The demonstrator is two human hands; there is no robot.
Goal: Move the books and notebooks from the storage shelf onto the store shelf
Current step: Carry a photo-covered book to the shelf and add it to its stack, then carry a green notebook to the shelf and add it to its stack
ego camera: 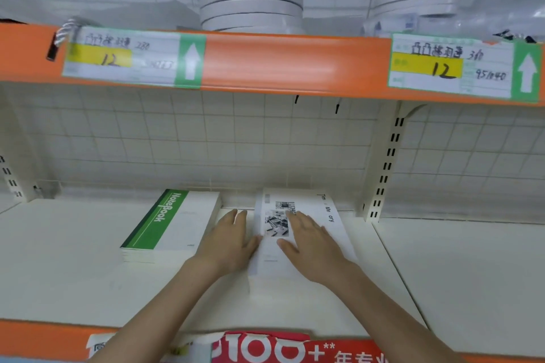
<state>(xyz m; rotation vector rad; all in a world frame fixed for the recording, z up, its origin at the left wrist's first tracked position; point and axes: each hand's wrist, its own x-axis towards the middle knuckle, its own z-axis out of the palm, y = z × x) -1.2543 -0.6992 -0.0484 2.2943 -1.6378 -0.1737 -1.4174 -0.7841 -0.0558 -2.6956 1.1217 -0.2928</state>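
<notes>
One view only, head-worn, wide-angle. It faces straight into a store shelf bay, close in, at about the level of the gap between two shelves. The cream lower shelf (73,259) is seen from slightly above; the orange front edge of the upper shelf (295,65) runs across the top third, bowed by lens distortion, with its price labels (124,57) facing the camera. The wire-grid back panel (206,141) fills the middle. Both forearms enter from the bottom edge and reach forward, left hand (233,242) and right hand (312,244) near frame centre. The slotted upright (386,162) stands right of centre. No second view, so no overlap.
</notes>
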